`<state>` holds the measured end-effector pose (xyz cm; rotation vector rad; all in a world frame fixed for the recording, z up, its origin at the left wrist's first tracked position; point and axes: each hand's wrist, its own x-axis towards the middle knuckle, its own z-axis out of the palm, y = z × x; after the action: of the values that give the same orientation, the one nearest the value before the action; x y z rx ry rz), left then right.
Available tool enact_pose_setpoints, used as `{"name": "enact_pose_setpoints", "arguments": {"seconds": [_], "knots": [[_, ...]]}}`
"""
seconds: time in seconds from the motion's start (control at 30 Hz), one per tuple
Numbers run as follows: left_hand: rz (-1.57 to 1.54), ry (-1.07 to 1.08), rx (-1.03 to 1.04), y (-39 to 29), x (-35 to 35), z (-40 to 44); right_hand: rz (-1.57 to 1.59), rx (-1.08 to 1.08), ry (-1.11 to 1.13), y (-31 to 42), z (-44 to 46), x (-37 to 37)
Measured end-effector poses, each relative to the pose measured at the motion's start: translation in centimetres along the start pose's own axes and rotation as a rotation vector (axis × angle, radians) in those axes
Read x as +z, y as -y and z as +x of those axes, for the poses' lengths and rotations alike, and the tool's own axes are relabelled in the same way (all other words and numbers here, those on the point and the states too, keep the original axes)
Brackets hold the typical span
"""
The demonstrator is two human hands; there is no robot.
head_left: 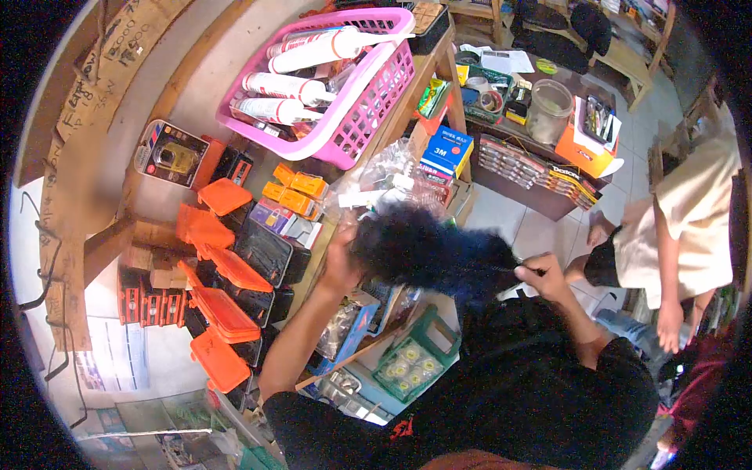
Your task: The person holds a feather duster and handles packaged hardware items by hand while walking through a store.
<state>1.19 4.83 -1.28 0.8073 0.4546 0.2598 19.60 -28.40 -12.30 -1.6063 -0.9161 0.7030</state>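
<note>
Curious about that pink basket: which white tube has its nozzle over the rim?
The topmost white tube; its nozzle crosses the basket's rim, while the lower two stop short.

Both forearms point(301, 345) reach forward, hands apart.
The left hand point(341, 260) is raised, fingers partly hidden; the right hand point(545, 277) curls in a grip, thumb pointing inward, elbow bent.

A wooden beam point(69, 313) with handwritten marks runs down the left side of the frame, against a whitish wall point(106, 313). Pale square floor tiles point(513, 215) show right of centre, brightly lit. A dark brown tabletop point(578, 80) stands at upper right, a light wooden bench point(621, 66) just beyond.
</note>
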Motion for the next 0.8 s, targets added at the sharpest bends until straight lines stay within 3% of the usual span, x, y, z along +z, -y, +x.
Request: {"name": "enact_pose_setpoints", "arguments": {"seconds": [0.13, 0.23, 0.33, 0.4, 0.43, 0.57, 0.67, 0.77, 0.8], "knots": [[0.030, 0.118, -0.023, 0.2, -2.1, 0.5, 0.301, 0.188, -0.196, -0.8, -0.1, -0.6], [0.317, 0.119, 0.034, 0.3, 0.0, -0.4, 0.547, 0.358, -0.298, 0.4, 0.7, -0.2], [0.552, 0.186, 0.065, 0.7, -1.3, 0.0, 0.516, 0.385, -0.251, 0.5, 0.9, 0.3], [0.565, 0.211, 0.085, 1.1, -2.0, 0.2, 0.299, 0.323, -0.085, -0.2, 0.4, 0.4], [0.519, 0.079, -0.008, 1.5, -3.1, -0.2, 0.189, 0.290, -0.003, -0.4, 0.3, 0.4], [0.617, 0.120, 0.117, 1.0, -1.8, 0.0, 0.089, 0.307, 0.034, -0.1, 0.5, 0.8], [0.585, 0.135, 0.056, 0.4, -1.2, 0.0, 0.072, 0.298, 0.032, 0.0, 0.4, 0.2], [0.612, 0.081, 0.111, 1.2, -1.8, 0.3, 0.400, 0.408, 0.007, -0.3, 0.2, -0.4], [0.586, 0.056, 0.082, 1.4, -2.1, 0.4, 0.345, 0.361, 0.021, -0.3, 0.3, -0.4]]}}
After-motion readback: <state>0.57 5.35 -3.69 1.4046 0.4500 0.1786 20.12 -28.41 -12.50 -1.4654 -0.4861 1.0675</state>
